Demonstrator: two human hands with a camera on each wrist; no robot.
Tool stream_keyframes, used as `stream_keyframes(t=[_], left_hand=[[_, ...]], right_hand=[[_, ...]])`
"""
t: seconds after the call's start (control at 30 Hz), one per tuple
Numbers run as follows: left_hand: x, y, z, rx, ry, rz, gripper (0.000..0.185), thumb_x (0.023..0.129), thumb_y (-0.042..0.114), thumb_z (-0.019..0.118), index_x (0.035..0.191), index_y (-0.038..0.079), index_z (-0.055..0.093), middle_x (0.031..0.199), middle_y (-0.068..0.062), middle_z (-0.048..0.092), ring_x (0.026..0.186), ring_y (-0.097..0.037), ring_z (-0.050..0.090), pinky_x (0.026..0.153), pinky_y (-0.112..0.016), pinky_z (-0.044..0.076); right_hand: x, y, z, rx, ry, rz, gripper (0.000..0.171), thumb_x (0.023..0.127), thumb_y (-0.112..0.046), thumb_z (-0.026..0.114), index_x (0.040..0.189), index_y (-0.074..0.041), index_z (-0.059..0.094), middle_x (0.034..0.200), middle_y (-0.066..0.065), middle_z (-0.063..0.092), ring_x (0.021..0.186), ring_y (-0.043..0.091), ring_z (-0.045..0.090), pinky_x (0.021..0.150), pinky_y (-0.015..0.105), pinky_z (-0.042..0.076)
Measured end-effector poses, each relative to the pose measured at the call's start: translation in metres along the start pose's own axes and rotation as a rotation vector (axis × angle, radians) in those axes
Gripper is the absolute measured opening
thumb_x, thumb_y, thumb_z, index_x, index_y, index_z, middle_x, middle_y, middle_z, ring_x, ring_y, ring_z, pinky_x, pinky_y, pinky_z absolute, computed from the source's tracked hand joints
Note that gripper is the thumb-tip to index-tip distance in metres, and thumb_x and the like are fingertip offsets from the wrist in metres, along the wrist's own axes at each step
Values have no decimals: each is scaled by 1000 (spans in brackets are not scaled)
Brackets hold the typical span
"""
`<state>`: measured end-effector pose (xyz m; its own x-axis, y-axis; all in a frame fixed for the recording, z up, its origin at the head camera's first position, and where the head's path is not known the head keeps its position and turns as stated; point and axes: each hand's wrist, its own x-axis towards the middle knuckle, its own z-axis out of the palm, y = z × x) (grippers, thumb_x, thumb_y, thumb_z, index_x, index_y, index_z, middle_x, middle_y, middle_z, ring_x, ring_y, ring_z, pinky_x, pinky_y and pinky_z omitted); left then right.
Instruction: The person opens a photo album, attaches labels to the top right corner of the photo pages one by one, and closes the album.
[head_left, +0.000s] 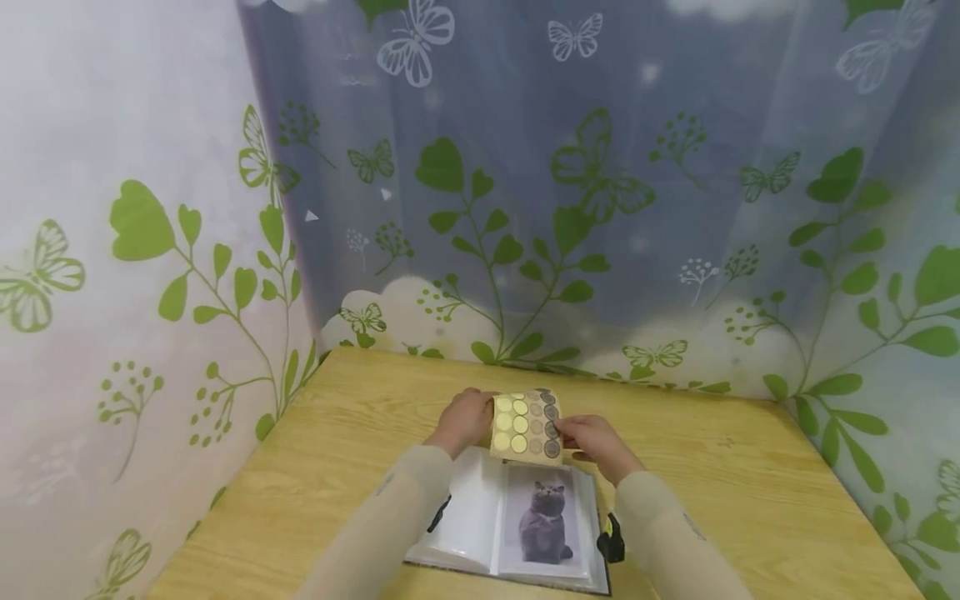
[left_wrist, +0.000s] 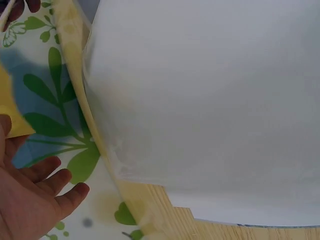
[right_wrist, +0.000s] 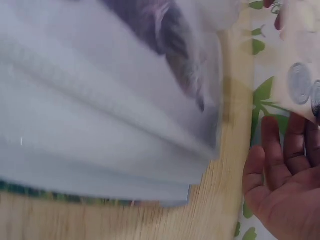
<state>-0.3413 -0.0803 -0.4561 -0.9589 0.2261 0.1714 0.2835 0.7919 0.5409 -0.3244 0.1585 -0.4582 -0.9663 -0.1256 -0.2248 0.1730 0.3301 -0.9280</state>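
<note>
1. Pale wood is what you work on: in the head view the table (head_left: 360,467) carries an open photo album (head_left: 517,521) at 6 o'clock, its right page showing a grey cat photo (head_left: 543,521). Above the album's far edge, toward 12 o'clock, you hold up a sticker sheet (head_left: 527,425) with rows of round dots, yellow on the left and grey on the right. Your left hand (head_left: 465,421) pinches its left edge and your right hand (head_left: 596,442) pinches its right edge, fingers curled onto the paper.

2. In the left wrist view, your left hand (left_wrist: 30,195) shows at 8 o'clock with fingers loosely bent; a yellow corner of the sheet (left_wrist: 10,112) sits at 9 o'clock by the thumb side. A blank album page (left_wrist: 210,100) fills the rest.

3. In the right wrist view, your right hand (right_wrist: 285,180) lies at 4 o'clock, palm showing, fingers reaching up behind the sheet (right_wrist: 300,75), where grey dots show at 3 o'clock. The cat photo (right_wrist: 165,45) blurs across at 12 o'clock.

4. To do this well, I judge you should keep the sheet taut between both hands, steady it with the left, and free one fingertip of the right to lift a single dot by its rim.
</note>
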Motion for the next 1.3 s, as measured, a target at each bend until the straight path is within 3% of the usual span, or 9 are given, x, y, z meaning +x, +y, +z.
stream_keyframes(t=[0.13,0.27,0.47,0.6,0.8,0.93,1.03,1.23,1.3], left_hand=[[-3,-3,-1,-18,16,-14,42,101,20,55,140,5,54,137,-27,53,124,-46,51,102,-58,43],[-9,-10,-4,-34,16,-49,48,98,16,60,143,1,49,141,-27,49,129,-45,47,107,-56,39],[-16,-14,-7,-59,17,-57,47,100,24,58,139,-2,52,138,-28,51,127,-46,48,106,-56,39],[-18,-10,-6,-100,1,-51,48,102,30,55,137,-3,54,138,-26,52,128,-44,47,108,-55,37],[-23,5,-4,-252,-39,-64,48,103,34,52,135,-2,56,138,-21,55,130,-41,47,108,-52,38],[-25,16,0,-396,-48,-89,47,104,37,50,133,1,60,133,-17,59,124,-36,54,103,-50,44],[-23,24,3,-463,-26,-109,43,104,36,51,128,3,63,125,-14,65,115,-32,60,97,-48,49],[-21,38,3,-601,42,-156,39,103,34,52,124,4,66,119,-11,67,112,-29,61,96,-47,49],[-22,40,3,-614,74,-154,33,103,29,54,115,2,68,107,-9,69,99,-23,62,86,-41,53]], right_hand=[[-2,-1,-1,67,11,-6,31,101,-22,56,115,4,65,84,2,61,78,16,56,78,36,49],[-5,-2,-2,110,54,-6,35,102,-22,55,121,6,62,84,1,61,78,15,55,79,36,48],[-14,-2,1,219,170,20,44,104,-26,52,135,5,53,104,6,64,95,19,59,100,51,43],[-18,-3,6,338,223,20,39,103,-24,55,130,4,53,106,5,67,101,18,62,106,52,38],[-22,-9,18,441,258,8,28,101,-20,58,118,2,55,91,-4,68,87,10,64,95,44,42],[-24,-12,27,505,282,-3,27,100,-21,60,116,1,56,88,-6,69,91,13,65,92,40,42],[-26,-17,34,561,295,-11,21,100,-19,61,109,-1,58,84,-7,69,90,14,66,93,40,42],[-31,-25,42,594,296,-21,16,99,-18,62,106,-4,58,82,-7,68,84,10,65,90,38,42],[-32,-26,45,585,282,-21,17,100,-18,61,108,-3,57,82,-8,68,84,10,64,89,37,42]])
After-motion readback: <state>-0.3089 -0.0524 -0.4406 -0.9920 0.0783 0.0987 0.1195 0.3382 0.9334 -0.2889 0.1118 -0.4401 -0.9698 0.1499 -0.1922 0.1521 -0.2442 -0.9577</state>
